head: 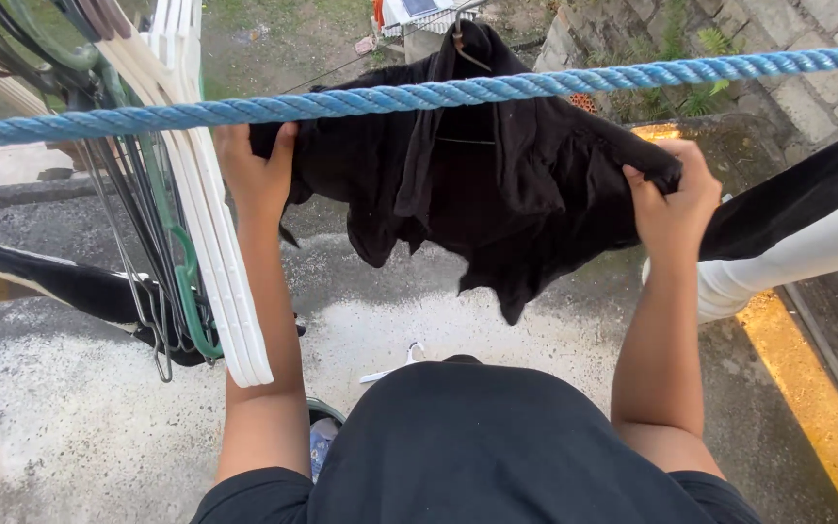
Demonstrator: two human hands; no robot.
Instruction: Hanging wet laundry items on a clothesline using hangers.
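A black garment [497, 184] on a hanger [460, 49] hangs spread out behind a blue rope clothesline [419, 95] that crosses the whole view. My left hand [256, 175] grips the garment's left edge just under the rope. At the right edge, my right hand [673, 202] pinches the fabric a little lower. Both arms reach up from my black shirt at the bottom.
A bunch of white, green and wire hangers [196, 252] dangles from the line at the left, beside my left forearm. Black and white cloth [788, 243] hangs at the right. Below lies wet concrete ground [70, 417] with a yellow painted strip [817, 388]; a stone wall [807, 97] stands behind.
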